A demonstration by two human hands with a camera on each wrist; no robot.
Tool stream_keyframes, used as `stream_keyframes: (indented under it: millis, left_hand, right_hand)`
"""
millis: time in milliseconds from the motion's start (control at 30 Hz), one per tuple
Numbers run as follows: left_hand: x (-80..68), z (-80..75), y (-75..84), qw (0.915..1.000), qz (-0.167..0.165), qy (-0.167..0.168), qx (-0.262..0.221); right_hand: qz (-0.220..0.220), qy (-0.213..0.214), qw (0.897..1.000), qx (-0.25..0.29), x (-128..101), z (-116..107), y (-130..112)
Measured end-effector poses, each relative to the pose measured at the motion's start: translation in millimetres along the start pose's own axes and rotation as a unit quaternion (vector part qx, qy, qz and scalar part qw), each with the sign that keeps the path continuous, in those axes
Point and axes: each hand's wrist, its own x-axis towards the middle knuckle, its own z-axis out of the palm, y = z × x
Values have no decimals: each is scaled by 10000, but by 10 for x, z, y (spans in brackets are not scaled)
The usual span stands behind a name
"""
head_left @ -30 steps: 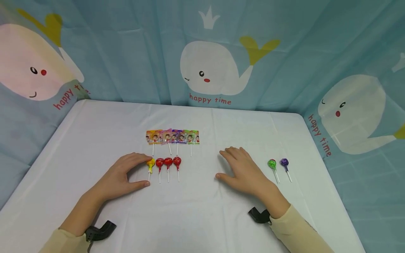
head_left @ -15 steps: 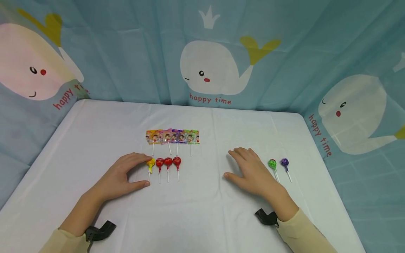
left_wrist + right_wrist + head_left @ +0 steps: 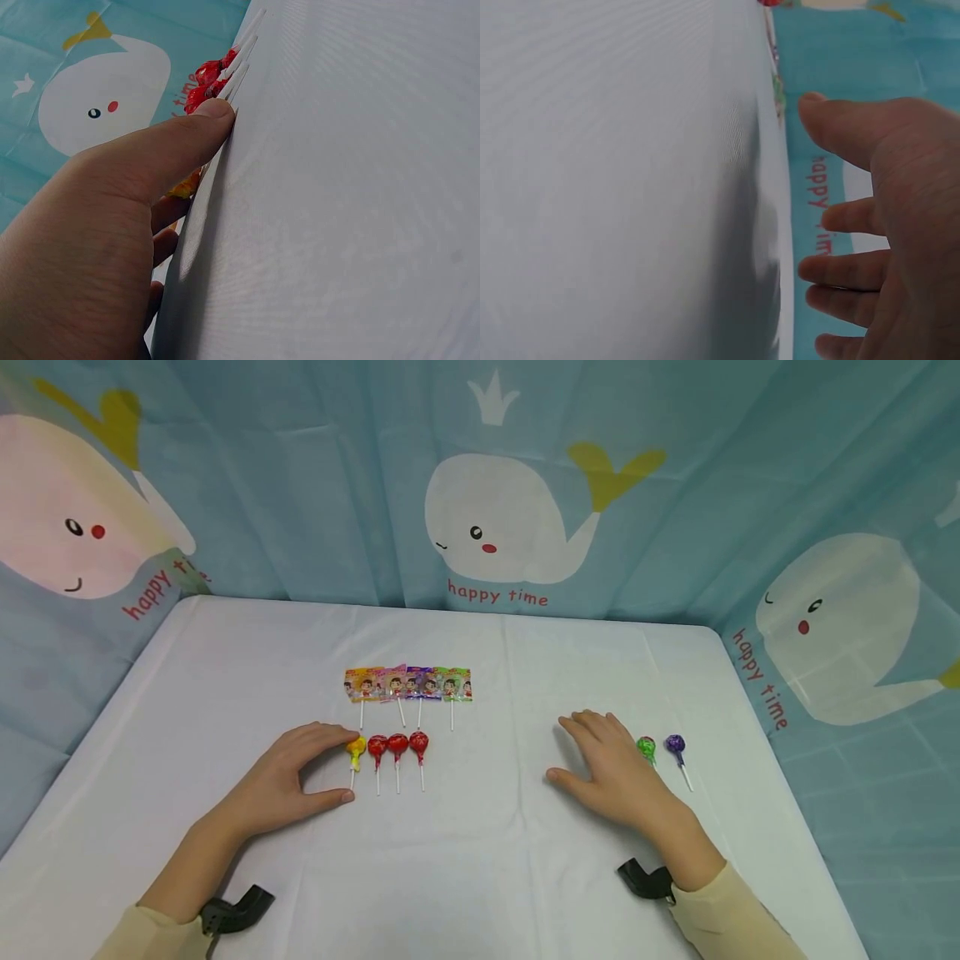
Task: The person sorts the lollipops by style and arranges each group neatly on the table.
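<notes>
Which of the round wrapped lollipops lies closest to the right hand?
The green-wrapped round lollipop, right beside the right hand; the purple one lies farther right, the red and yellow ones sit by the left hand.

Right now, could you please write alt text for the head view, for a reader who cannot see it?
Two hands lie open on a white table: the left hand touches a yellow lollipop beside three red lollipops, and the right hand is next to a green lollipop and a purple lollipop. Flat wrapped lollipops lie behind, before a whale-print curtain.

"happy time" in red, whale-print backdrop (image 3: 495,518)
</notes>
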Motion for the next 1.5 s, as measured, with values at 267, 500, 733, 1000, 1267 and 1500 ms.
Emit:
stream_keyframes:
  millis: [267,500,733,1000,1267,1500]
  left_hand:
    - [-8,3,-16,9999,-74,-21,66]
    - [-9,7,-23,10000,-65,-28,-1]
    - [-6,5,-12,10000,-42,-17,19]
    - [-7,-1,1,10000,-57,0,15]
    - [-9,7,-7,9999,-104,-22,38]
    - [-6,0,-7,10000,-88,-26,7]
  right_hand:
    - [152,76,9998,59,-68,-34,74]
    - [270,161,9995,63,-138,-45,150]
    - [432,229,9988,52,-213,-95,213]
    - [681,211,9974,119,-298,-155,261]
    - [787,356,9961,171,-383,-198,316]
    - [867,449,9952,108,-426,-262,366]
